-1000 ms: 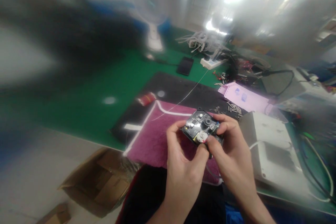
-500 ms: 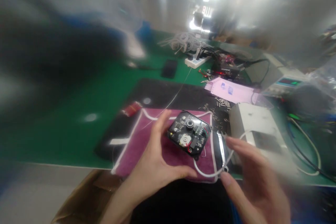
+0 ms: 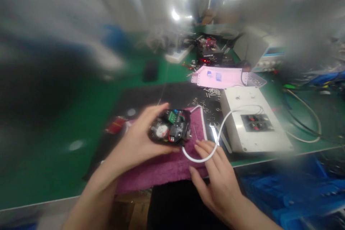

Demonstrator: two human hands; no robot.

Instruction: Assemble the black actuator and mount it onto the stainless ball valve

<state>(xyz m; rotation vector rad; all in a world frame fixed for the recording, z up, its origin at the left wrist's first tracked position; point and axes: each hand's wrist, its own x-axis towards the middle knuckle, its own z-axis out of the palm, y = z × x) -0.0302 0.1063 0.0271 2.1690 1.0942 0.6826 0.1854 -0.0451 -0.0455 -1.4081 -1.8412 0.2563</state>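
One black case, circuit board inside, sits in the left hand.

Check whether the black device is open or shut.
Open: the black device in the left hand shows its circuit board, green terminal block and red wire uncovered.

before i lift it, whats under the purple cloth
The black mat shows beside the purple cloth and seems to run under it; anything else beneath is covered.
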